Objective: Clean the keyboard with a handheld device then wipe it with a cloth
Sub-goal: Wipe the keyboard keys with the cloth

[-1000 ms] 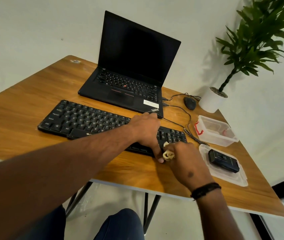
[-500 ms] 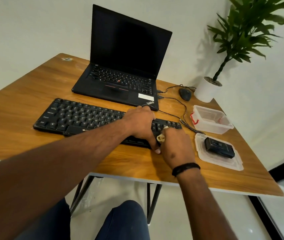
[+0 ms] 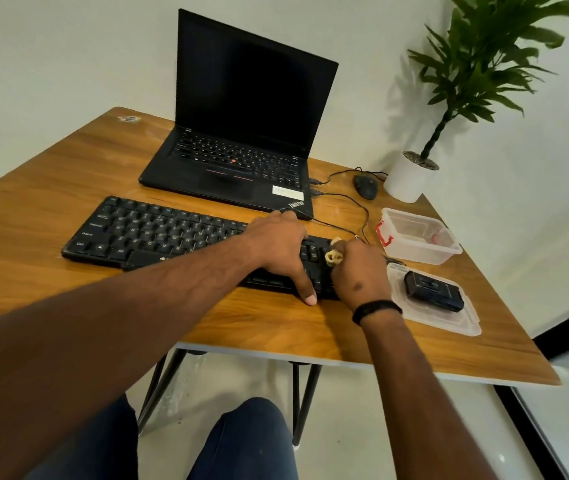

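Keyboard (image 3: 158,237): left hand (image 3: 278,244) spread flat, pins it; right hand (image 3: 359,271) pinches cloth (image 3: 333,256). Wipe with short strokes leftward across keyboard.

We see the black keyboard (image 3: 158,237) lying on the wooden tabletop (image 3: 51,188), with the open laptop (image 3: 241,133) at its 12 o'clock. The left hand (image 3: 281,244) rests flat on the right part of the keyboard, thumb reaching the tabletop. At its 3 o'clock, the right hand (image 3: 359,271) grips a yellowish cloth (image 3: 333,256) against the keys. At 3 o'clock from the right hand, a black device (image 3: 434,291) lies on a clear lid (image 3: 449,320). A clear container (image 3: 418,240) sits at 12 o'clock from the device.
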A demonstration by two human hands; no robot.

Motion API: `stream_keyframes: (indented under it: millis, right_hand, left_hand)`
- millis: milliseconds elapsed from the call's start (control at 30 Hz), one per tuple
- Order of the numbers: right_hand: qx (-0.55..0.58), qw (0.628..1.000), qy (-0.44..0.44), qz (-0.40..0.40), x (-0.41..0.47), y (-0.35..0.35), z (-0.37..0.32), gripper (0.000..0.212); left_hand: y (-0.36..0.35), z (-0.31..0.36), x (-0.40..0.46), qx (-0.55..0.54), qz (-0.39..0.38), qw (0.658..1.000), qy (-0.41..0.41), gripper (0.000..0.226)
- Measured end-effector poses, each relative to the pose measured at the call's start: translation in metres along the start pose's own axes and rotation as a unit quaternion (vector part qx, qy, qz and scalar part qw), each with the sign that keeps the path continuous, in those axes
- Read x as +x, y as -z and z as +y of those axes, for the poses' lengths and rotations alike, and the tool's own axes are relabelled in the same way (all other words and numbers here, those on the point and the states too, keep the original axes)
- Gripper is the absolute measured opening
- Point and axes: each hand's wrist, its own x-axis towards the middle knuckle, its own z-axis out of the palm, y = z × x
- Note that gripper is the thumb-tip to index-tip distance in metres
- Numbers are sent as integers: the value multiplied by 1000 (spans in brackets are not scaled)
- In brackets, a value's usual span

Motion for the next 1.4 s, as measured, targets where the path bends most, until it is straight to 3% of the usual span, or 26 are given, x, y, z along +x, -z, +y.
stream_keyframes:
  millis: [200, 300, 367, 467, 600, 733, 800, 900, 1033, 1167, 1267, 1400]
  right_hand:
    - [62, 994, 34, -79, -14, 32, 20, 28]
    - [115, 993, -16, -19, 16, 38, 20, 22]
    - [86, 996, -33, 10, 24, 25, 11, 22]
    - [-14, 1000, -2, -23, 3, 1, -1, 21]
    - [-65, 997, 40, -33, -46, 9, 3, 22]
    - [19, 996, 20, -88, -59, 41, 13, 30]
    - [69, 996, -20, -45, -47, 48, 16, 31]
    - [46, 997, -55, -16, -44, 34, 8, 27]
    - [-43, 999, -2, -26, -83, 10, -19, 21]
    - [37, 999, 19, -34, -97, 15, -25, 20]
    - [114, 992, -35, 37, -87, 22, -10, 30]
    - [98, 987, -88, 94, -77, 22, 4, 40]
  left_hand:
    - [-1, 1, -2, -1, -2, 1000, -4, 122]
    - [0, 2, -4, -12, -5, 1000, 0, 127]
    - [1, 2, -5, -13, -2, 1000, 3, 123]
    - [-1, 3, -5, -7, 3, 1000, 5, 119]
    - [-5, 2, -4, 2, 9, 1000, 5, 119]
    - [-7, 3, -5, 6, 8, 1000, -2, 126]
    - [-7, 1, -7, 2, 7, 1000, -4, 126]
    - [-8, 1, -8, 2, 16, 1000, -5, 123]
    - [-11, 2, -6, 16, 23, 1000, -9, 117]
    - [-10, 1, -7, 16, 16, 1000, -20, 118]
    - [-4, -3, -10, 17, -12, 999, -34, 127]
    - [1, -29, -19, -13, -18, 999, -42, 111]
